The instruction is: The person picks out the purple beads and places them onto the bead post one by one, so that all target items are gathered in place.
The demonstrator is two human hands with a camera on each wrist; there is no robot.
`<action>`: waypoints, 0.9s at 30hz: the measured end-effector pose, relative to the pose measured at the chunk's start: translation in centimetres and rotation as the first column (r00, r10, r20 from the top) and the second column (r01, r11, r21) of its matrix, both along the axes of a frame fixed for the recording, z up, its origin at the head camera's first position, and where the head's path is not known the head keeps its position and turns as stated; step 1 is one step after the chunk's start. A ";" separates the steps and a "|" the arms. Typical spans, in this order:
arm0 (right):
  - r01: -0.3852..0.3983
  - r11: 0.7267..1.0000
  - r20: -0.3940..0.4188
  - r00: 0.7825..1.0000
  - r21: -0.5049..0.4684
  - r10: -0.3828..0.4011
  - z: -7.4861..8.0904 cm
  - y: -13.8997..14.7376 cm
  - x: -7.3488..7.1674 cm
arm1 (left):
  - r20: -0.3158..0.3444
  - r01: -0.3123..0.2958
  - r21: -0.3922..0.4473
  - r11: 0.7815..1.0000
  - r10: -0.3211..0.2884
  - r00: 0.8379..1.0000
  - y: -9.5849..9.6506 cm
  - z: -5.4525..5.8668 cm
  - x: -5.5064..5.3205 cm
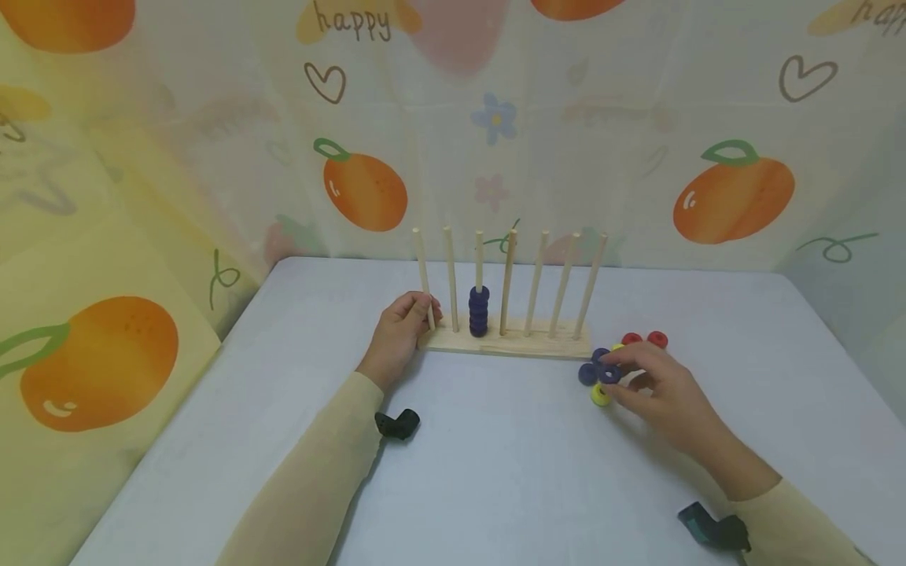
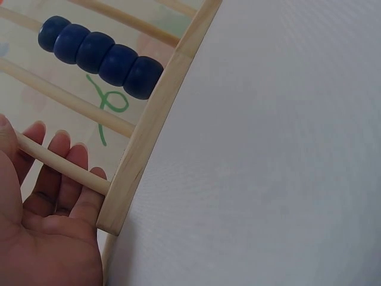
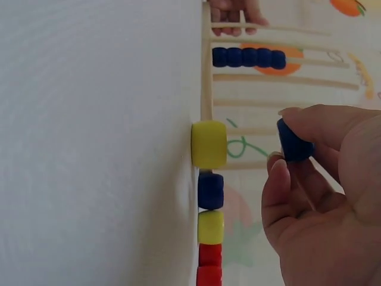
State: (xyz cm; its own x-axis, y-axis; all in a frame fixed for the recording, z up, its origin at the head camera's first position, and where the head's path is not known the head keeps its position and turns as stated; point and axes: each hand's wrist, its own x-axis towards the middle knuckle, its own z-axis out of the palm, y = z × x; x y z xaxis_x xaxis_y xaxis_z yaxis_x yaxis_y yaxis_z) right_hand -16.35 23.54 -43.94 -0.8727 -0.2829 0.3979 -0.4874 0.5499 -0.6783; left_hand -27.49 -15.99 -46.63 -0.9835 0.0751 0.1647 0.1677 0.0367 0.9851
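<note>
A wooden rack (image 1: pixel 545 346) with several upright pegs stands on the table. Its third peg from the left carries a stack of dark blue beads (image 1: pixel 478 313). My left hand (image 1: pixel 399 334) holds the leftmost peg (image 2: pixel 65 165), its thumb on one side and fingers behind. Off the rack's right end, my right hand (image 1: pixel 658 385) pinches a blue bead (image 3: pixel 294 142) between thumb and fingers, above the loose beads. Around and under that hand lie blue beads (image 1: pixel 587 374), yellow beads (image 1: pixel 600 395) and red beads (image 1: pixel 657 339), partly hidden by it.
The rack and beads rest on a white-covered table (image 1: pixel 481 472). Behind hangs a patterned curtain (image 1: pixel 587 118) with oranges, and another printed sheet (image 1: pixel 106 259) hangs at the left. Black wrist devices (image 1: pixel 399 424) are worn at both cuffs.
</note>
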 end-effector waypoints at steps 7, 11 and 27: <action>-0.052 0.998 -0.094 0.994 -0.025 0.050 0.5 -0.7 0.0 | 0.002 0.004 0.001 1.000 -0.004 1.000 -0.1 0.1 0.1; -0.062 0.998 -0.112 0.992 -0.006 0.061 0.9 -1.2 -0.1 | -0.003 0.007 -0.005 1.000 -0.007 1.000 -0.2 0.0 0.0; -0.106 0.994 -0.146 0.983 0.022 0.108 3.7 -3.4 -0.7 | -0.002 0.014 0.018 1.000 -0.013 1.000 -0.1 -0.2 -0.1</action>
